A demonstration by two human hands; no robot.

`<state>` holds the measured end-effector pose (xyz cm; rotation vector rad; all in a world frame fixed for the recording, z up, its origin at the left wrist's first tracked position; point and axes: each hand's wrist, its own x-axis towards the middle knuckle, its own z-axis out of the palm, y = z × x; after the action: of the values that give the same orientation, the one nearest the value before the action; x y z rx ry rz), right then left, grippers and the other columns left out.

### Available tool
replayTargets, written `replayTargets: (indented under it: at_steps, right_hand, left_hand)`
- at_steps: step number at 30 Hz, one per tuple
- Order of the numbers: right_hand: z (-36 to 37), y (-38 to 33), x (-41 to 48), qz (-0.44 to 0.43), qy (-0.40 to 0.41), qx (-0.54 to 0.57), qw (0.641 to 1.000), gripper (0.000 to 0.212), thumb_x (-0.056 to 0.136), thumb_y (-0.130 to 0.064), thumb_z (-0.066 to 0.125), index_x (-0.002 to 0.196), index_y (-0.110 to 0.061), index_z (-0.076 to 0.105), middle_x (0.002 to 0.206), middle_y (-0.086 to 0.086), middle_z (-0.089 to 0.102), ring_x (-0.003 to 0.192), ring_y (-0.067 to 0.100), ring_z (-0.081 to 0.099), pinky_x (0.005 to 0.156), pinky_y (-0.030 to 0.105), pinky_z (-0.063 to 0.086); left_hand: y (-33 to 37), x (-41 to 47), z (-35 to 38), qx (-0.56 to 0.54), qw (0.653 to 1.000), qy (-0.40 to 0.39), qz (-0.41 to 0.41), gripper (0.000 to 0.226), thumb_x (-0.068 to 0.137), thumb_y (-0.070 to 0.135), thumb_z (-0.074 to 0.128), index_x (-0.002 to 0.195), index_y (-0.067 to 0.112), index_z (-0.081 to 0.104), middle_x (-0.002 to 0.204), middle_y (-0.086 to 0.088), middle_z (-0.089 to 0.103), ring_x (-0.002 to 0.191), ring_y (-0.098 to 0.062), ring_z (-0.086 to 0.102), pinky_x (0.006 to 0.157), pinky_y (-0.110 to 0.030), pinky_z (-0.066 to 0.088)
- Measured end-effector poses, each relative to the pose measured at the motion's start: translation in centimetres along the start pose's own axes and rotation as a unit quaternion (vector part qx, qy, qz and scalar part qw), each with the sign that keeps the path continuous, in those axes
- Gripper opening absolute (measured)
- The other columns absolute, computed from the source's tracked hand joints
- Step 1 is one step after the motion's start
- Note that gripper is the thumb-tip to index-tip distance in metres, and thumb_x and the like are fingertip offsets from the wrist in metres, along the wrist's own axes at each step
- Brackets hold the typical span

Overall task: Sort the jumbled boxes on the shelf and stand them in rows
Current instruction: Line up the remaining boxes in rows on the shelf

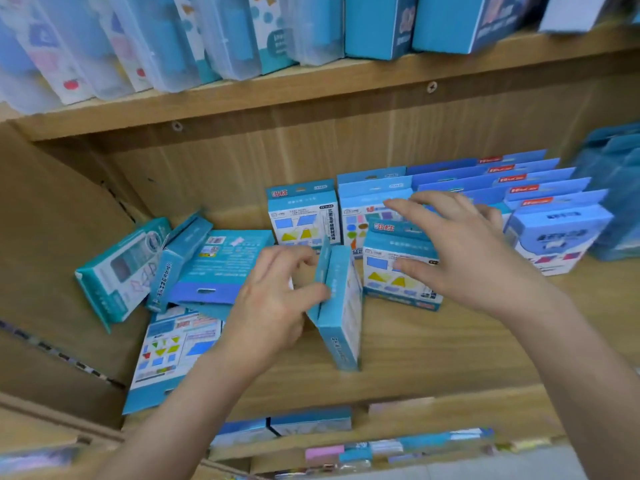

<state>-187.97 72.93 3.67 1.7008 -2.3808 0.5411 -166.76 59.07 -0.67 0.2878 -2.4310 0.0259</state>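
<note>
— Well, can you read anything on them?

— Very little. On the wooden shelf [415,344], the standing rows [540,199] at the right back have red logo patches on blue header cards. The fronts show coloured shapes. The small print is too blurred to read.

— And around them?

— On the upper board [311,95] above, clear plastic cases [166,39] lean beside blue cartons [377,26]. At the left is the jumbled heap [194,268], with teal boxes tipped against one another. One flat box [169,355] lies face up, printed with triangles, and juts past the shelf's front edge.

— What about the hands?

— The left hand [273,306] pinches a teal box [341,306] that stands edge-on in mid-shelf. Its thumb is on the near side and its fingers curl behind.
The right hand [460,244] is over the front box [398,271], which stands just to the right of the teal one. Its fingers are spread wide and straight, hiding part of the rows. Its thumb lies against that box's printed front and seems to touch it.
</note>
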Motion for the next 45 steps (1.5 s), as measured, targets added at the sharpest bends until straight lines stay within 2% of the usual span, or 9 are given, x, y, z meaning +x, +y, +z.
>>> replayTargets:
  at_steps: [6, 12, 16, 19, 23, 31, 36, 41, 45]
  right_hand:
    - [1.0, -0.4, -2.3, 0.028, 0.035, 0.062, 0.997, 0.07, 0.08, -0.04, 0.07, 0.141, -0.039, 0.036, 0.145, -0.005, 0.035, 0.135, 0.016, 0.025, 0.101, 0.048, 0.025]
    - [3.2, 0.2, -3.8, 0.099, 0.086, 0.093, 0.987, 0.079, 0.079, -0.033, 0.072, 0.144, -0.036, 0.027, 0.145, 0.002, 0.033, 0.134, 0.025, 0.027, 0.099, 0.055, 0.033]
    - [4.4, 1.4, -3.2, 0.115, 0.077, 0.102, 0.985, 0.082, 0.08, -0.021, 0.072, 0.145, -0.033, 0.024, 0.141, 0.007, 0.034, 0.125, 0.03, 0.041, 0.093, 0.05, 0.047]
    - [4.3, 1.8, -2.2, 0.109, 0.071, 0.093, 0.987, 0.076, 0.083, -0.018, 0.069, 0.144, -0.033, 0.026, 0.132, 0.006, 0.04, 0.111, 0.031, 0.051, 0.077, 0.044, 0.053]
    - [4.2, 1.7, -0.7, 0.104, 0.052, 0.132, 0.984, 0.062, 0.084, -0.021, 0.069, 0.139, -0.03, 0.04, 0.12, 0.003, 0.051, 0.112, 0.025, 0.05, 0.079, 0.034, 0.04]
    - [6.1, -0.4, 1.8, 0.035, 0.052, 0.257, 0.964, 0.057, 0.079, -0.015, 0.075, 0.13, -0.027, 0.052, 0.129, -0.005, 0.053, 0.118, 0.015, 0.05, 0.098, 0.03, 0.043]
    - [5.6, 0.8, 1.4, 0.038, -0.001, 0.313, 0.949, 0.068, 0.085, -0.023, 0.069, 0.139, -0.042, 0.033, 0.124, -0.014, 0.041, 0.113, 0.003, 0.045, 0.094, 0.034, 0.047]
    - [2.6, 2.7, -1.0, 0.106, 0.024, 0.5, 0.859, 0.055, 0.078, -0.06, 0.061, 0.129, -0.045, 0.045, 0.122, -0.008, 0.054, 0.113, 0.0, 0.053, 0.088, 0.03, 0.048]
    - [0.5, 4.5, -4.5, 0.041, -0.145, 0.536, 0.831, 0.068, 0.066, -0.038, 0.08, 0.126, -0.047, 0.049, 0.122, -0.011, 0.059, 0.121, 0.006, 0.052, 0.092, 0.024, 0.047]
  left_hand:
    - [1.2, -1.7, -1.2, -0.223, 0.949, -0.081, -0.206, 0.055, 0.071, -0.001, 0.044, 0.111, 0.032, 0.062, 0.111, 0.014, 0.06, 0.104, 0.005, 0.053, 0.083, -0.006, 0.038]
    - [5.8, -2.1, -0.8, -0.275, 0.878, -0.077, -0.383, 0.048, 0.07, 0.049, 0.072, 0.105, 0.046, 0.04, 0.107, 0.018, 0.062, 0.095, -0.007, 0.062, 0.078, -0.035, 0.053]
    - [5.9, -1.7, 0.1, -0.281, 0.846, 0.034, -0.451, 0.043, 0.081, 0.019, 0.071, 0.096, 0.042, 0.038, 0.094, 0.007, 0.068, 0.073, -0.015, 0.068, 0.057, -0.043, 0.056]
    - [4.8, -2.4, -0.9, -0.36, 0.81, 0.052, -0.46, 0.05, 0.084, -0.002, 0.064, 0.099, 0.039, 0.04, 0.101, 0.002, 0.067, 0.085, -0.011, 0.069, 0.059, -0.025, 0.055]
    - [4.1, -3.6, -2.1, -0.361, 0.826, 0.057, -0.428, 0.065, 0.082, -0.013, 0.06, 0.11, 0.042, 0.039, 0.103, 0.0, 0.066, 0.093, -0.011, 0.067, 0.071, -0.02, 0.053]
    - [3.7, -4.1, -1.4, -0.365, 0.821, -0.02, -0.438, 0.05, 0.08, -0.001, 0.068, 0.109, 0.037, 0.051, 0.106, 0.012, 0.068, 0.101, -0.002, 0.063, 0.079, -0.022, 0.055]
    - [3.7, -3.6, -0.6, -0.308, 0.833, -0.099, -0.449, 0.041, 0.08, 0.008, 0.072, 0.101, 0.033, 0.047, 0.096, 0.022, 0.066, 0.086, 0.01, 0.063, 0.076, -0.022, 0.054]
    - [5.6, -1.8, 0.8, -0.333, 0.84, -0.112, -0.413, 0.035, 0.081, 0.007, 0.071, 0.095, 0.029, 0.049, 0.087, 0.026, 0.065, 0.087, 0.013, 0.062, 0.071, -0.008, 0.05]
    - [7.3, -0.1, 3.3, -0.371, 0.836, -0.116, -0.387, 0.039, 0.081, 0.01, 0.071, 0.104, 0.034, 0.05, 0.095, 0.032, 0.066, 0.092, 0.013, 0.061, 0.078, -0.009, 0.048]
